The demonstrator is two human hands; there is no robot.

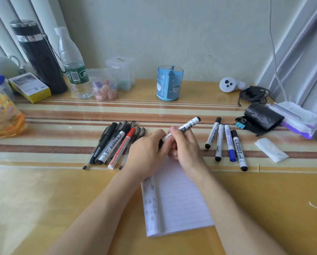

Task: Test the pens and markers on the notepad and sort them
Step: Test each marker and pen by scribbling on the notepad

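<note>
Worktop [62,190] mid-task: left hand [146,150] and right hand [187,146] both grip one black-capped marker [189,125] above the notepad [178,203], four markers [226,142] apparently sorted toward the right edge, bigger pile [115,144] leftward likely untested.

On the striped wooden table [62,190] lies a lined paper notepad [178,199], a heap of dark pens [115,144] behind-left, four white-barrelled markers [226,142] behind-right, a blue plastic holder [169,85] beyond.
</note>
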